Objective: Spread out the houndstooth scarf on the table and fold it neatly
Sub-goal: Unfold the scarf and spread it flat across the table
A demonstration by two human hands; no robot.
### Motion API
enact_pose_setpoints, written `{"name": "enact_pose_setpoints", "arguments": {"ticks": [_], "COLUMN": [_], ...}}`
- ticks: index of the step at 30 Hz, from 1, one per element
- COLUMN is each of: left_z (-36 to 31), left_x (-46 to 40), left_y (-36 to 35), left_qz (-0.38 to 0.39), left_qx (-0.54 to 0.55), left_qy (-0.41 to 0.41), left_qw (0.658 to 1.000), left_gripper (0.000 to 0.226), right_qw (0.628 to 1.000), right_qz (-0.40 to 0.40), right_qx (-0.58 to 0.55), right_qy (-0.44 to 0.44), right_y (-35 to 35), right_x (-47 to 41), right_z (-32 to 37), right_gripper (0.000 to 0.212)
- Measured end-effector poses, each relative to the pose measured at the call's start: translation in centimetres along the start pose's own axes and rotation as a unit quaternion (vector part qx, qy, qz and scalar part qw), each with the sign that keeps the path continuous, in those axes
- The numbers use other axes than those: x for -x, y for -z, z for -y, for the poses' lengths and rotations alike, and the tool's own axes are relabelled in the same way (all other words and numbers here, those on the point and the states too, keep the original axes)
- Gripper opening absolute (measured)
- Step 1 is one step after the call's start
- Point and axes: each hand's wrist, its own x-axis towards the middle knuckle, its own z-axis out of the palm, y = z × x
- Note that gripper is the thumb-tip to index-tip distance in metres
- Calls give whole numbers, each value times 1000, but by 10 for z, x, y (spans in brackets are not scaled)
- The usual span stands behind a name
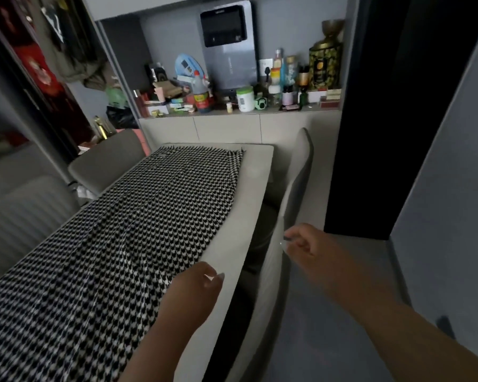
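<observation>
The black-and-white houndstooth scarf (127, 232) lies spread lengthwise along the pale grey table (249, 194), its fringed end at the far edge and some wrinkles near the middle. My left hand (198, 289) hovers over the scarf's near right edge, fingers loosely apart, holding nothing. Off the table's right side, my right hand (301, 244) hangs in the air above a chair back, fingers loosely curled with nothing in them.
A grey chair (293, 188) stands tight against the table's right side. Another chair (105, 158) is at the far left. Behind the table a counter niche (232, 106) holds bottles, jars and a water dispenser. A dark pillar (370, 119) rises at right.
</observation>
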Motion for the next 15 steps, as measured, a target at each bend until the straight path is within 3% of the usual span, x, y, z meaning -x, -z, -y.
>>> {"name": "enact_pose_setpoints", "arguments": {"ticks": [8,15], "left_z": [-50,-68], "left_x": [-39,-73], "left_y": [-30,-48], "left_qz": [-74,-106], "left_qx": [-26,-26], "left_qy": [127,215], "left_qw": [989,971], "left_gripper": [19,18], "right_qw": [989,968], "right_qz": [109,194], "right_qx": [52,57], "right_qy": [83,147], "right_y": [57,49], "right_x": [-133,-238], "right_z": [-48,-65], "right_gripper": [21,30]}}
